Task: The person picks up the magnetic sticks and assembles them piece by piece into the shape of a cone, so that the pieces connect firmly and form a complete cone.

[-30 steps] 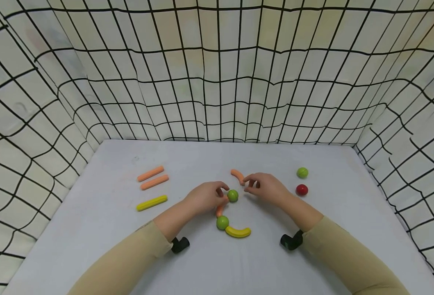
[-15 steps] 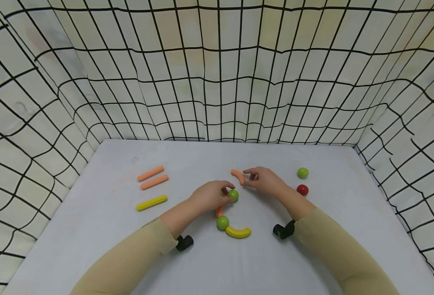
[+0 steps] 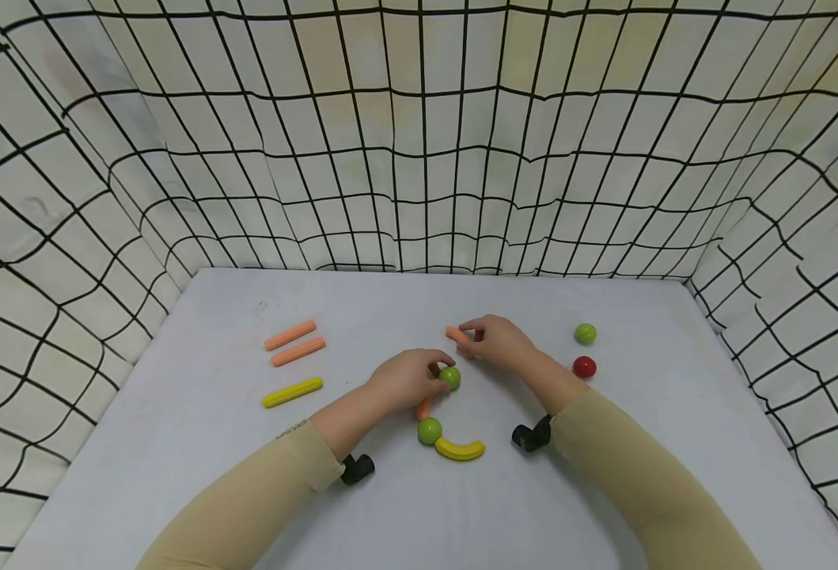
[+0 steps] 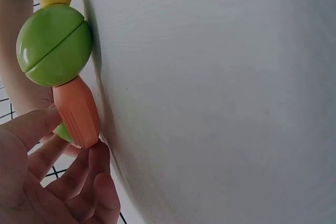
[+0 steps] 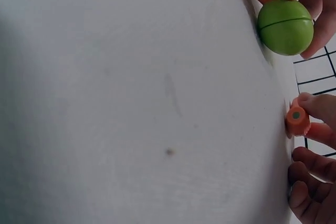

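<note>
My left hand (image 3: 404, 380) pinches the upper green ball (image 3: 453, 377) between thumb and fingers, as the right wrist view shows from the side. A curved orange piece (image 3: 423, 409) runs from this ball down to the lower green ball (image 3: 429, 431). To that lower ball joins a curved yellow piece (image 3: 460, 450), so these form one bent chain on the table. Farther back, my right hand (image 3: 500, 344) pinches another curved orange piece (image 3: 454, 334), apart from the chain. Its end, with a small dark dot, faces the right wrist view, between thumb (image 5: 315, 104) and fingers.
On the left lie two straight orange sticks (image 3: 290, 335) and a yellow stick (image 3: 293, 392). A loose green ball (image 3: 585, 333) and a red ball (image 3: 585, 366) sit at the right. Black netting (image 3: 424, 174) over pale cloth encloses the back and sides of the white table (image 3: 419, 522).
My right hand has moved left and slightly back and now grips the far curved orange piece. The left hand shifted slightly right, its fingers coming round the upper green ball.
</note>
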Available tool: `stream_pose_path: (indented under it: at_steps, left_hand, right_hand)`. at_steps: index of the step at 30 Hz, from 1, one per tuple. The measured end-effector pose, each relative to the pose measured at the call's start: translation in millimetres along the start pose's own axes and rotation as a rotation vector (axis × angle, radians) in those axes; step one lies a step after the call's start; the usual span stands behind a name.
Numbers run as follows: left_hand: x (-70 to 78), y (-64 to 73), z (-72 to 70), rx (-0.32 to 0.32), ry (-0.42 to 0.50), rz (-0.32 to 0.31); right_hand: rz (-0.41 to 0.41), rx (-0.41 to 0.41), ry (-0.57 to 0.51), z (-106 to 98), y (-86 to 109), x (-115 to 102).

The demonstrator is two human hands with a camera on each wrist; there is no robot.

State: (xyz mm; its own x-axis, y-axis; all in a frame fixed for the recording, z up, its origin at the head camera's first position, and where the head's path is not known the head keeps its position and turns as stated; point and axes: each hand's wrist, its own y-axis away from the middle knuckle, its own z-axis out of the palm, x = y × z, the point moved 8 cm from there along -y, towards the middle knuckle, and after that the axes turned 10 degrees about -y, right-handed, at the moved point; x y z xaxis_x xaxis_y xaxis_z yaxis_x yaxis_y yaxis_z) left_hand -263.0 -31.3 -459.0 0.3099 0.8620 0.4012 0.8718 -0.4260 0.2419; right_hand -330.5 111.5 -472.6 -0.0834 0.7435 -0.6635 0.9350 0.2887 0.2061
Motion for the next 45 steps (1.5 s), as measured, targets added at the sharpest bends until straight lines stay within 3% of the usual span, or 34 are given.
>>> stream_pose_path:
  at_steps: [12, 28, 45]
  left_hand:
    - [1.3, 2.2, -2.9, 0.006, 0.008, -0.004]
    - [0.6, 1.7, -2.6, 0.01, 0.012, -0.005]
    - [1.4, 2.0, -1.1, 0.004, 0.006, -0.02]
  right_hand:
    - [0.028, 0.035, 0.03, -1, 7.3, -5]
    - [-0.018, 0.088, 0.056, -4, 22.6, 3]
    - [-0.027, 0.085, 0.086, -3, 55.0, 18]
